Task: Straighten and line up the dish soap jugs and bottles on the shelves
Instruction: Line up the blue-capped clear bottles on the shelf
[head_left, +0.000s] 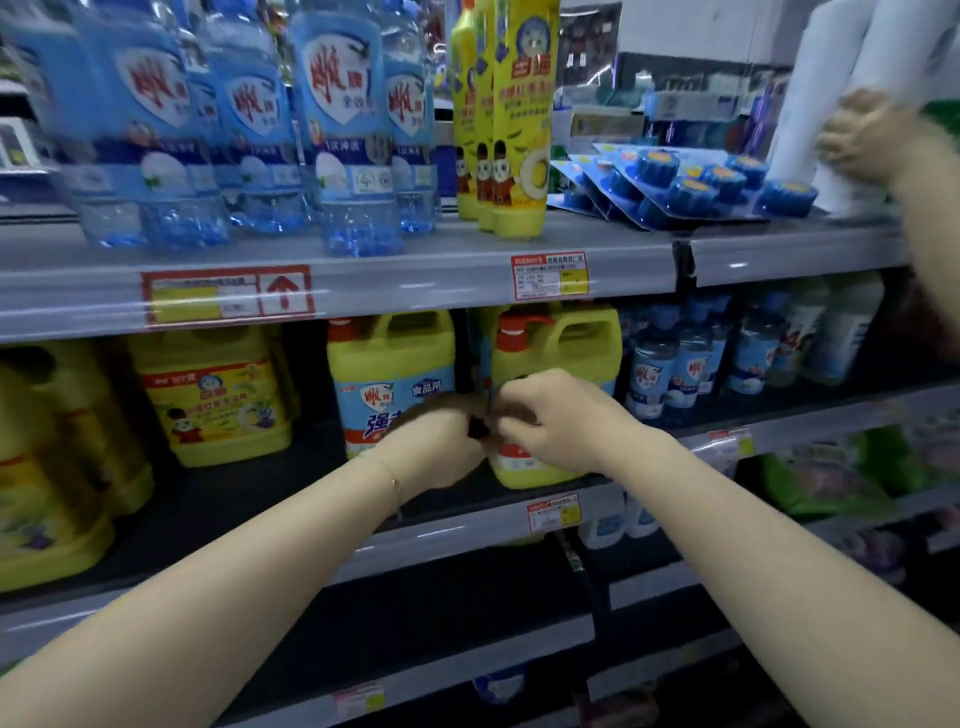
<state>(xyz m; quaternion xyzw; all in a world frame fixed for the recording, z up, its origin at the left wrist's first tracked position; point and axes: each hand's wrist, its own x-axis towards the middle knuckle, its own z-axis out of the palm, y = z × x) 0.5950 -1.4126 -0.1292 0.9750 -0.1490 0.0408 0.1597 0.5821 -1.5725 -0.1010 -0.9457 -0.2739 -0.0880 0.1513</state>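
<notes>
Both hands meet with curled fingers at the left edge of the red-capped jug (550, 358), which stands upright near the front of the middle shelf (467, 525). The left hand (439, 449) and right hand (563, 421) touch knuckle to knuckle around something small and dark. Blur hides what it is and whether either hand grips it or the jug.

Just left of that jug, with a narrow gap between, stands a yellow jug with a blue label (389, 374); further left sits a yellow-labelled jug (213, 395). Right of the jug is a cluster of small blue bottles (670, 374). On the shelf above it stand tall yellow bottles (519, 119), with clear blue bottles (343, 130) to their left and blue tablet packs (691, 187) to their right. Far up and right of it, another hand (862, 135) rests on white rolls (831, 78).
</notes>
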